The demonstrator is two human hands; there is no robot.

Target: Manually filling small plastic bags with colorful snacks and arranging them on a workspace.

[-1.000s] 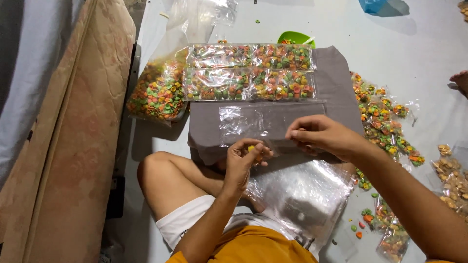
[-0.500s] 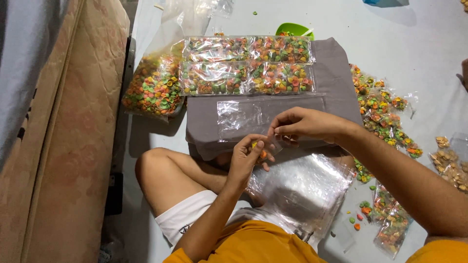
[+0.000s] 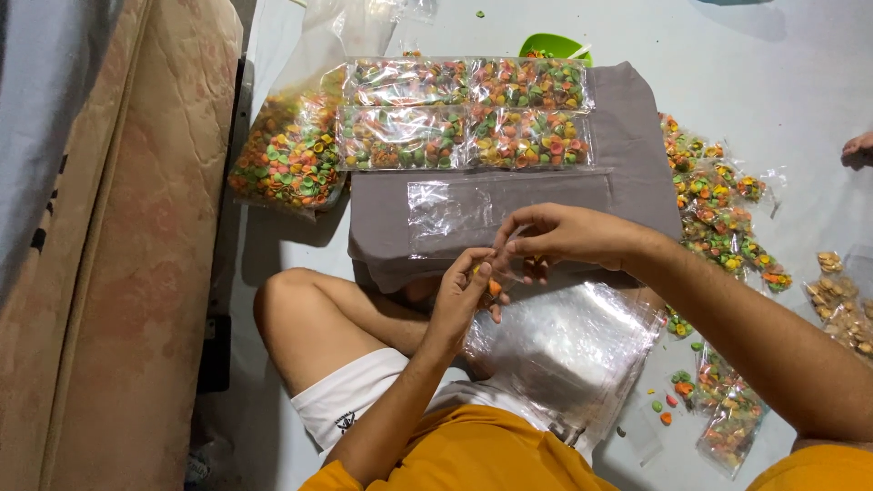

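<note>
Orange and yellow snack pieces (image 3: 491, 287) sit pinched in the curled left hand (image 3: 464, 295) at frame centre, touching the right hand (image 3: 555, 238), whose fingertips pinch a small clear plastic pouch (image 3: 509, 273) just above-right.

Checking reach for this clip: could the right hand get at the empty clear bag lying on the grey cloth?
Probably yes: the right hand hovers at the near edge of the empty clear bag on the grey cloth, nothing between.
</note>
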